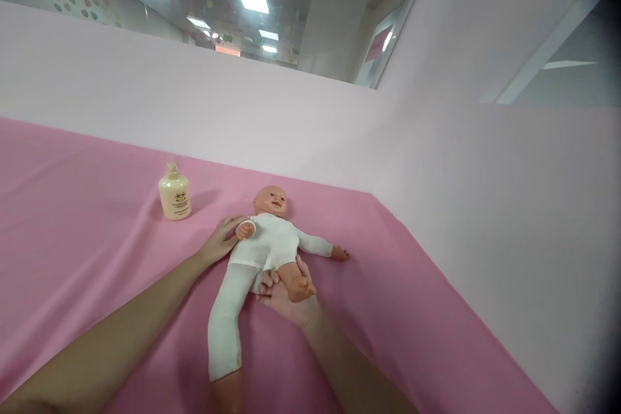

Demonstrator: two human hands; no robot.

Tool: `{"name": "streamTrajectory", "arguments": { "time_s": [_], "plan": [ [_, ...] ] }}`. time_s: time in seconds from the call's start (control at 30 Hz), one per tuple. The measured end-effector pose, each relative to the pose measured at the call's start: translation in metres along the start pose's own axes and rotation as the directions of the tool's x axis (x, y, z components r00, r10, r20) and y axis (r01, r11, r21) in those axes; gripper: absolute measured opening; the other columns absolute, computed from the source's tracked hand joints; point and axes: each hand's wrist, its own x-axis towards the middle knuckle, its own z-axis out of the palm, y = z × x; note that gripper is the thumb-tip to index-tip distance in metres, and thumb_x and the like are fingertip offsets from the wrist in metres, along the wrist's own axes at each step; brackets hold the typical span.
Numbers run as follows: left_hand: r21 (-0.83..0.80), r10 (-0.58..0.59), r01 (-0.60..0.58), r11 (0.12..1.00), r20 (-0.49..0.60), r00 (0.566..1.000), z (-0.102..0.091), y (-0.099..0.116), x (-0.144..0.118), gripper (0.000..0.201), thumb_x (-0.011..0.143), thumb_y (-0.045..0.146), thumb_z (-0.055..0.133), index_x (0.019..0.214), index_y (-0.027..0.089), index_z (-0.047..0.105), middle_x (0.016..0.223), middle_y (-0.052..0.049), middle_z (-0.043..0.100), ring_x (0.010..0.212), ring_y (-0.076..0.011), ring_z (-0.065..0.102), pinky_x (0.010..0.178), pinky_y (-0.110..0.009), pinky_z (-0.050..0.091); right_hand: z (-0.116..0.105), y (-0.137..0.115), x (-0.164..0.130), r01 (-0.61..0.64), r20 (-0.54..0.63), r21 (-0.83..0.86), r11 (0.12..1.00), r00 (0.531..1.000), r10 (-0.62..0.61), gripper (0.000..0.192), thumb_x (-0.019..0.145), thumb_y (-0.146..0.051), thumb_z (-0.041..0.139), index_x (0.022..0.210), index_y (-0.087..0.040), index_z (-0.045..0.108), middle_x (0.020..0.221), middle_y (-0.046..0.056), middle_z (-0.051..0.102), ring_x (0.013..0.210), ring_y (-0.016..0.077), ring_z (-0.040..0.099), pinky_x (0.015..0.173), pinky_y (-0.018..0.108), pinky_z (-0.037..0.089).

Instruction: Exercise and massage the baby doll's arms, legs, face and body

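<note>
Doll (270, 240): lies on its back near the middle of the pink bench (72, 220), head toward the far wall, dressed in a white suit; one arm stretches out to the side, the other is bent up by the chest.
Doll's legs: one leg in a long white trouser leg runs straight toward the camera; the other is bare and raised, foot up.
Handling: it looks light, with a hard plastic head, hands and feet and a soft cloth-covered body, so the trunk probably gives while the limbs stay stiff. The bare plastic may be a little slick; the hips and the shoulder seem the surest places to take hold.
Left hand (220, 242): rests against the doll's shoulder and bent arm, fingers loosely curved and only partly closed, touching rather than gripping.
Right hand (286, 297): lies palm up under the raised bare leg, fingers spread narrow and cupping the thigh and hip from below.
Bottle (174, 193): a cream-coloured bottle stands upright on the bench, apart from the doll, beyond the left hand.
</note>
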Motion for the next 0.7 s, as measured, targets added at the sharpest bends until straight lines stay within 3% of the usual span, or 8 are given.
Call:
{"name": "streamTrajectory", "arguments": {
  "time_s": [0.2,0.37,0.57,0.7],
  "plan": [
    [-0.070,-0.056,0.054,0.996,-0.039,0.998,0.004,-0.006,0.005,0.039,0.088,0.050,0.059,0.108,0.018,0.070,0.118,-0.014,0.073,0.113,-0.0318,0.065,0.107,-0.051,0.048,-0.008,0.010,-0.003,-0.003,0.215,-0.212,0.977,0.975,0.050,0.072,0.079,-0.089,0.048,0.072,-0.019,0.063,0.076,0.004,0.055,0.080,0.0219,0.060,0.088,0.042,0.050],
    [-0.141,-0.237,0.230,0.963,-0.036,0.971,0.005,-0.004,0.006,0.034,0.085,0.048,0.056,0.093,0.017,0.068,0.097,-0.011,0.075,0.102,-0.0332,0.068,0.099,-0.049,0.052,-0.002,0.014,-0.001,0.007,0.299,-0.408,0.913,0.946,0.126,0.076,0.058,-0.093,0.061,0.079,-0.020,0.065,0.079,0.011,0.064,0.103,0.0335,0.065,0.094,0.048,0.050],
    [-0.244,-0.374,0.329,0.912,-0.165,0.913,0.005,0.000,0.005,0.043,0.086,0.051,0.056,0.112,0.019,0.065,0.125,-0.013,0.072,0.126,-0.0326,0.061,0.111,-0.047,0.044,0.006,0.011,-0.005,-0.132,0.287,-0.476,0.869,0.911,0.296,0.078,0.057,-0.074,0.080,0.103,-0.013,0.068,0.103,0.020,0.072,0.118,0.0366,0.064,0.102,0.048,0.049],
    [-0.275,-0.388,0.338,0.900,-0.154,0.909,0.005,0.000,0.004,0.048,0.088,0.054,0.054,0.118,0.018,0.064,0.130,-0.015,0.070,0.132,-0.0324,0.058,0.115,-0.047,0.042,0.011,0.011,-0.006,-0.095,0.362,-0.501,0.860,0.880,0.308,0.080,0.057,-0.074,0.081,0.105,-0.013,0.067,0.112,0.023,0.071,0.125,0.0373,0.063,0.102,0.045,0.050]
  ]
}}
